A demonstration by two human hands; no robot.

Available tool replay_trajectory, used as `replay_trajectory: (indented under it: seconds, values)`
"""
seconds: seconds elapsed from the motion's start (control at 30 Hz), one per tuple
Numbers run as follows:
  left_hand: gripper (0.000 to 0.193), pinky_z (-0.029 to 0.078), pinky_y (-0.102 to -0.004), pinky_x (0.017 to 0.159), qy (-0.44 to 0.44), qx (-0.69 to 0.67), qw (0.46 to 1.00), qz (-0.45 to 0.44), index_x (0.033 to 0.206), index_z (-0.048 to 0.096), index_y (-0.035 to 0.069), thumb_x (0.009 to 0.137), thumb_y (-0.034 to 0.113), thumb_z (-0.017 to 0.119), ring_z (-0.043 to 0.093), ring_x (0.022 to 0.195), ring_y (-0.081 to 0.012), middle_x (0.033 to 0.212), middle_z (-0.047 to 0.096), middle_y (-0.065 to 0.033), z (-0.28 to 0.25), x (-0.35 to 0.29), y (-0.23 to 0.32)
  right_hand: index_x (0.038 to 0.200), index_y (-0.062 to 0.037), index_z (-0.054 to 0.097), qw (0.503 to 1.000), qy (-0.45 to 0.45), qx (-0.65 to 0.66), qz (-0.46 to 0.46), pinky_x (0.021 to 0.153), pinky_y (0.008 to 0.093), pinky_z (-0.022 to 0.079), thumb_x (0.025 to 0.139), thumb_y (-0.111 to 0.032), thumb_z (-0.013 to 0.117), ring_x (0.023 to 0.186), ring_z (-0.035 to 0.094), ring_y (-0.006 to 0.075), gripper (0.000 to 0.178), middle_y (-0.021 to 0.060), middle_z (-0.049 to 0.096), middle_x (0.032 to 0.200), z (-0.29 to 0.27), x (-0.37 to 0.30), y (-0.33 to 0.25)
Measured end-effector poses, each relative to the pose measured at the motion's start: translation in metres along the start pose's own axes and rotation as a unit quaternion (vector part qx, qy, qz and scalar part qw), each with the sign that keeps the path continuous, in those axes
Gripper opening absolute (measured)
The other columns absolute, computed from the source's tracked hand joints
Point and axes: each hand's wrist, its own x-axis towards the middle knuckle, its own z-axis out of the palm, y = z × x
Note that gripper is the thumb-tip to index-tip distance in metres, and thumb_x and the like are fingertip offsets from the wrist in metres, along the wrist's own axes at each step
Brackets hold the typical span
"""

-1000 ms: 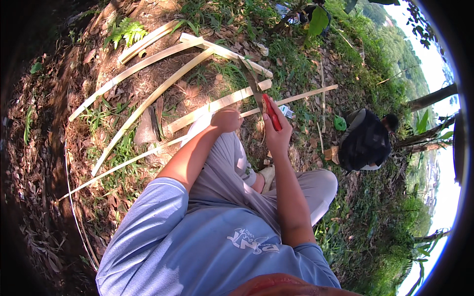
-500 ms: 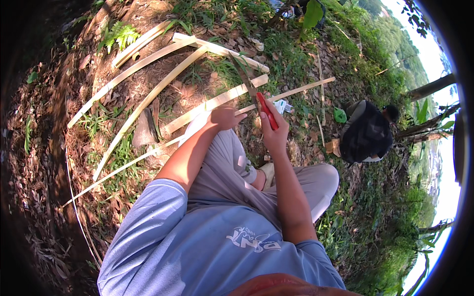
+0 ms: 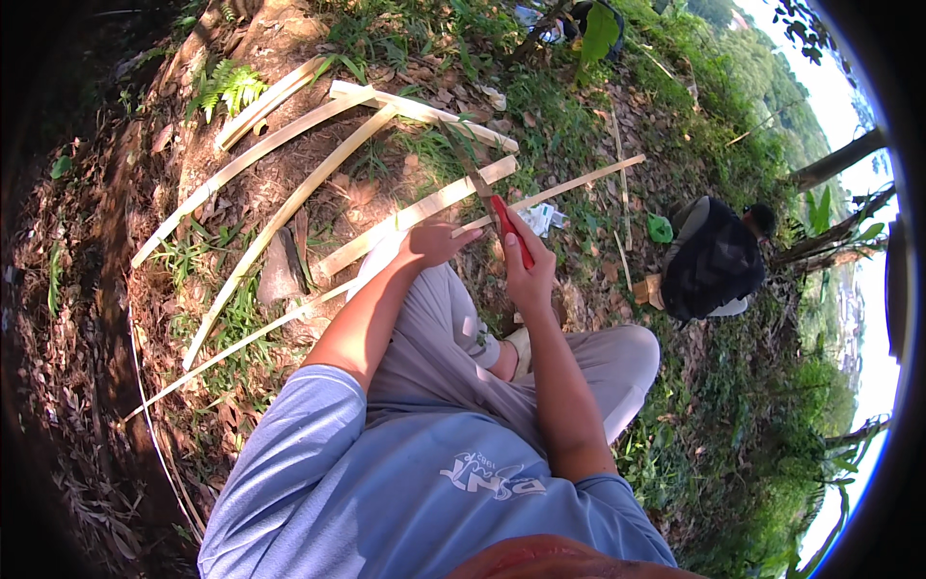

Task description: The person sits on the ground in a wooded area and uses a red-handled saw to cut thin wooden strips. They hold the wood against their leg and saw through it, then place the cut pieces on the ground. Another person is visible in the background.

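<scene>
My right hand (image 3: 531,274) is closed round the red handle of a long-bladed knife (image 3: 466,159), its narrow dark blade pointing away and to the left. Whether the edge is toothed is too small to tell. Beside the handle passes a long thin wooden strip (image 3: 579,181), slanting from the far right down to the near left. My left hand (image 3: 434,245) is closed on this strip by my left knee, the thumb stretched toward the knife; its other fingers are partly hidden. A wider pale slat (image 3: 424,210) lies just beyond the left hand, under the blade.
Several pale slats (image 3: 289,222) lie on leafy ground at the left and ahead. A flat grey-brown piece (image 3: 280,270) rests between them. White packets (image 3: 542,220) and a green bag (image 3: 660,229) lie to the right, near a crouching person (image 3: 714,261). Trees line the right edge.
The view has shifted slightly. My right hand and the knife have come a little nearer to me and leftward, beside the strip. Both hands keep their grips.
</scene>
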Motion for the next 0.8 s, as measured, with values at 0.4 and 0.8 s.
replay_trajectory:
  seconds: [0.4,0.8]
  values:
    - [0.091,0.054,-0.0456,0.1,-0.029,0.052,0.998,-0.012,0.095,0.08,0.001,0.104,0.08,0.036,0.073,0.107,-0.0357,0.099,0.078,-0.0191,-0.008,-0.004,0.01,0.141,-0.0005,0.069,1.0,0.005,-0.017,-0.004,0.088,0.0343,0.057,0.107,-0.016,0.063,0.096,0.076,0.0204,0.038,0.022,0.08,0.113,-0.003,-0.002,-0.001]
    - [0.097,0.055,-0.0495,0.096,-0.013,0.04,0.999,-0.028,0.095,0.08,-0.002,0.099,0.086,0.04,0.074,0.102,-0.0405,0.101,0.077,-0.024,0.006,0.009,-0.005,0.141,0.0013,0.069,1.0,0.008,0.019,-0.018,0.094,0.0336,0.056,0.108,-0.014,0.062,0.105,0.074,0.0202,0.037,0.0216,0.079,0.119,0.019,0.023,0.015]
